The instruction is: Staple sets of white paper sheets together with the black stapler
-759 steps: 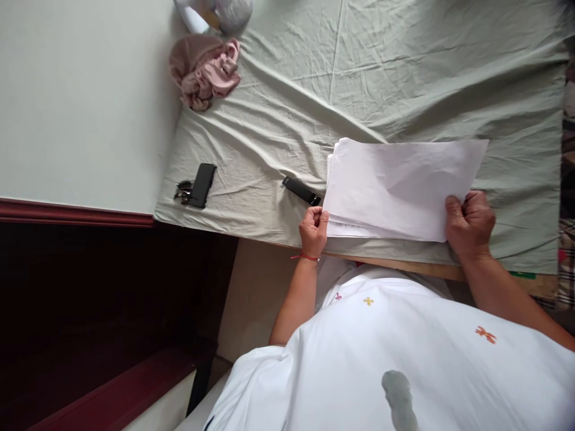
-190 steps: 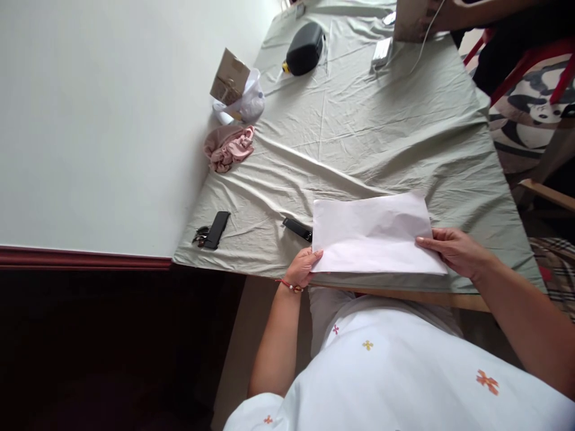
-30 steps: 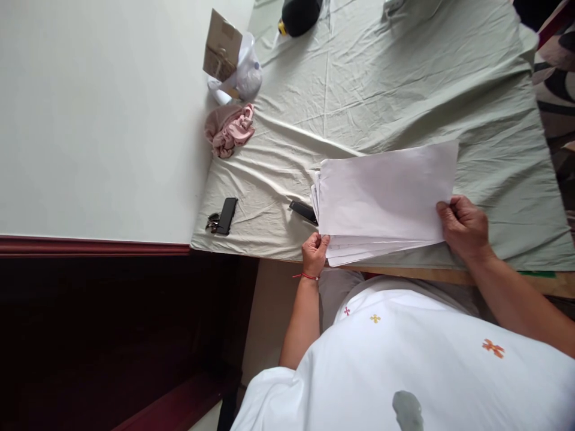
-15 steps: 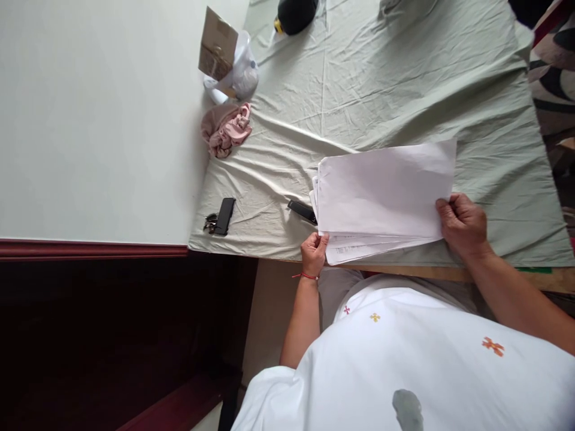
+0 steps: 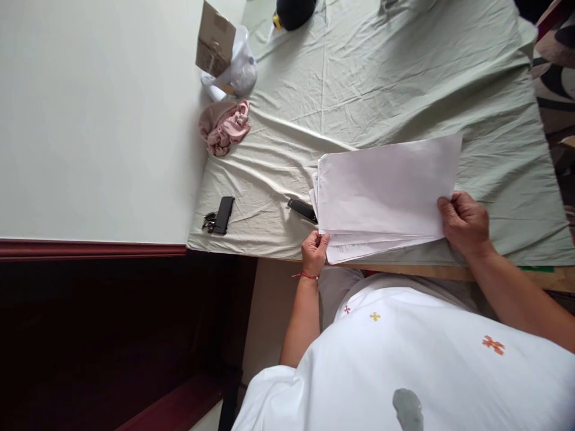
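At the desk's near edge, the left hand (image 5: 315,252) pinches the near-left corner of a stack of white paper sheets (image 5: 384,194) while the right hand (image 5: 465,223) grips its right edge; a small black stapler (image 5: 302,210) lies just left, on the pale green cloth (image 5: 386,72).

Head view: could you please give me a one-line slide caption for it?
Both hands, left and right, grip a stack of white papers over a green-clothed table, beside a black stapler.

pale wall (image 5: 90,120), green-sheeted table (image 5: 381,78)
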The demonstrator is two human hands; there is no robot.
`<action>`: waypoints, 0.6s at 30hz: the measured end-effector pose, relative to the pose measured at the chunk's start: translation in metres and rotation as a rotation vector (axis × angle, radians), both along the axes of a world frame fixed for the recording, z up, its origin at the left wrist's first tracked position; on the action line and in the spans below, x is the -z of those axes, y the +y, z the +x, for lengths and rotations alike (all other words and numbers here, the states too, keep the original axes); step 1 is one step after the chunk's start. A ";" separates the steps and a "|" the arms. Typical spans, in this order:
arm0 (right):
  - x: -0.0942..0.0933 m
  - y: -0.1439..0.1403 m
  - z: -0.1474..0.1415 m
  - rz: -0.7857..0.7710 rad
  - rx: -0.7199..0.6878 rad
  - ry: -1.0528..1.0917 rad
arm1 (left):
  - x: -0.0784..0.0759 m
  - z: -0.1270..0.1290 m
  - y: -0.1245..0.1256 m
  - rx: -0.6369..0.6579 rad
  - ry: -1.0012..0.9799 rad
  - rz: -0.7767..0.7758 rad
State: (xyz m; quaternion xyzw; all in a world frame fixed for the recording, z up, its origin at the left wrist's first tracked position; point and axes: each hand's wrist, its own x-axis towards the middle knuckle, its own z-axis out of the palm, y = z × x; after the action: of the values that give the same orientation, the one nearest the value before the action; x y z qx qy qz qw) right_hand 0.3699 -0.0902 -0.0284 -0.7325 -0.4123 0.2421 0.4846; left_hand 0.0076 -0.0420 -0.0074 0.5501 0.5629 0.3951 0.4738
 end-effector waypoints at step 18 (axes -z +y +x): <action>-0.009 0.000 -0.003 0.001 0.007 -0.009 | -0.002 -0.002 -0.001 -0.024 0.002 0.074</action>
State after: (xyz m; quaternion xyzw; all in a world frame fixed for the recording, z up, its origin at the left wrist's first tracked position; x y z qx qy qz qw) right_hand 0.3667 -0.0898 -0.0197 -0.7348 -0.4120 0.2370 0.4839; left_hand 0.0059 -0.0434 -0.0056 0.5609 0.5549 0.4207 0.4478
